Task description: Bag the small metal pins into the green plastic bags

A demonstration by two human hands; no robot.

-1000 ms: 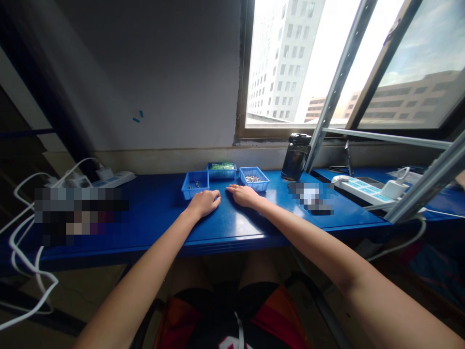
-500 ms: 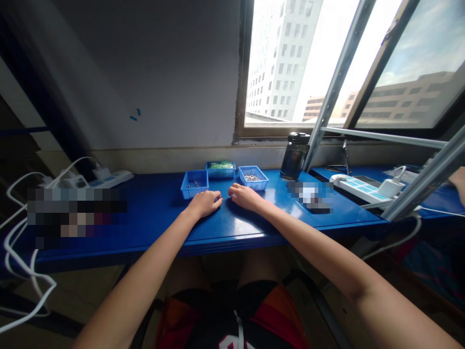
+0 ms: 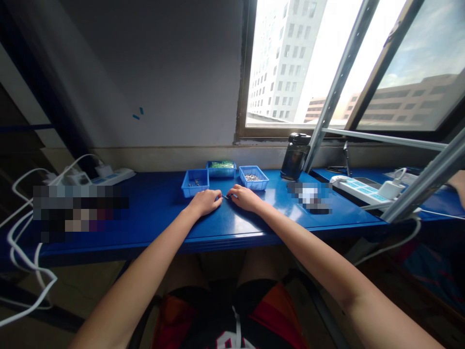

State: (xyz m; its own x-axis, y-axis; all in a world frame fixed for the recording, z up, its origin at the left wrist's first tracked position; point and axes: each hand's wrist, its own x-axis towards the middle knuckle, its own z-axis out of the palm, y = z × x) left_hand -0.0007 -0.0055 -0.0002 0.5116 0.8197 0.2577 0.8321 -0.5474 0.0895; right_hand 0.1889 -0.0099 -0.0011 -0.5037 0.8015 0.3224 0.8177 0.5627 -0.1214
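Presumably light, stiff and best pinched endwise, the part (image 3: 225, 197) sits between left hand (image 3: 205, 202) (9 o'clock) and right hand (image 3: 244, 198) (3 o'clock), fingers curled, grip indiscernible.

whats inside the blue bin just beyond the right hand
The bin beyond the right hand holds a loose pile of small silvery metal pieces. Whatever lies beneath the top pieces is covered, and the near wall hides the pile's lower front.
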